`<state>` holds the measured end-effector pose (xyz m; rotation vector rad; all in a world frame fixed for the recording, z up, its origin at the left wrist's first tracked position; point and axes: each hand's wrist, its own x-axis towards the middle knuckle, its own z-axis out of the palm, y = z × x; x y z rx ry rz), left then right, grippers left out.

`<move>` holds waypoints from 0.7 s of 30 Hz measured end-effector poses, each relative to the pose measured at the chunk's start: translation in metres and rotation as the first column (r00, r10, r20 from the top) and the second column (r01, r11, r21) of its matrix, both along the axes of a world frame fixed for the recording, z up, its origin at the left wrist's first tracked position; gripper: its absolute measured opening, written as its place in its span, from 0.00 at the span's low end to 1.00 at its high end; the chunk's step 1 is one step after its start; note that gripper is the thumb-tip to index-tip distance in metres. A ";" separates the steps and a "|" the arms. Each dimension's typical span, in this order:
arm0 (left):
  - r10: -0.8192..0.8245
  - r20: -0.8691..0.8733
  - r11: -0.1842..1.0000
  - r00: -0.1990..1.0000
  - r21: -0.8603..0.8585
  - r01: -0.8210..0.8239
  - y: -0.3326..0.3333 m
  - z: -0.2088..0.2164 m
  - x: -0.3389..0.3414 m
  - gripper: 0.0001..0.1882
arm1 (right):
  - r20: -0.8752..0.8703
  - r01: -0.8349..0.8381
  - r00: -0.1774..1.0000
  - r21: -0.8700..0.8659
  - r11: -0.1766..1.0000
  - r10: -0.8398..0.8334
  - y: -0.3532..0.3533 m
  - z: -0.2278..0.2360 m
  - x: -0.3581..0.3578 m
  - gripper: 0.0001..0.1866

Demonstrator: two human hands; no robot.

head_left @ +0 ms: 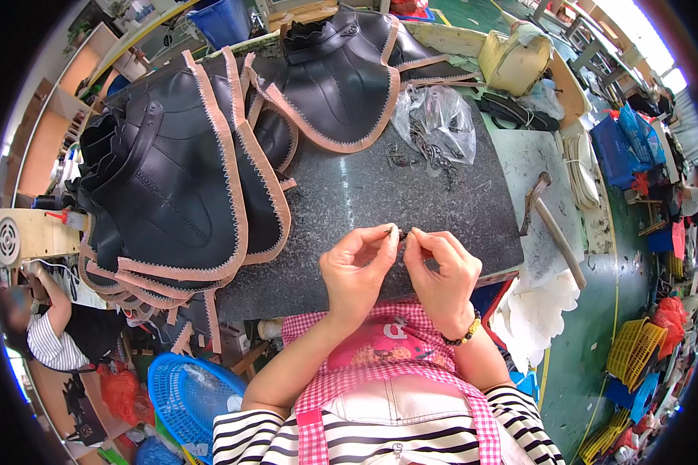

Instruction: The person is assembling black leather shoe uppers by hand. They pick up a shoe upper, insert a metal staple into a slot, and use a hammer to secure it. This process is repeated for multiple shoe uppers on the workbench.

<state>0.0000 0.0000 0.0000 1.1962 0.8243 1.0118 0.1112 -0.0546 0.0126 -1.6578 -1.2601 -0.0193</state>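
Over the near part of the dark stone slab (326,209), both my hands are raised with fingertips almost meeting. My left hand (355,271) is closed in a pinch at a small dark piece (396,232). My right hand (444,280) pinches at the same spot from the other side. The piece is too small to name. Beyond my hands, a clear plastic bag (450,128) lies with several small metal buckles (440,159) spilling from it. To the left are stacked black leather boot uppers (174,186) with tan zigzag-stitched edges; another upper (329,81) lies at the far side.
A hammer (557,229) with a wooden handle rests at the slab's right. White cut sheets (526,314) hang at the right front. A blue basket (186,395) stands at lower left, near another person (58,333). Yellow baskets (636,349) are on the right.
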 end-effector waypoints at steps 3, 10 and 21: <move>0.027 0.087 1.000 0.996 -0.012 -0.026 -0.001 0.005 0.002 0.09 | -0.107 -0.063 0.993 -0.037 0.997 0.059 0.000 0.006 0.005 0.07; -0.017 -0.126 0.928 0.992 0.367 0.063 0.005 0.004 -0.013 0.10 | -0.594 -0.439 0.750 -0.116 0.891 0.292 0.008 0.029 0.030 0.15; -0.392 0.280 0.815 0.877 -0.337 0.472 0.009 0.024 -0.043 0.07 | -0.867 -0.728 0.432 -0.171 0.664 0.250 0.001 0.050 0.044 0.13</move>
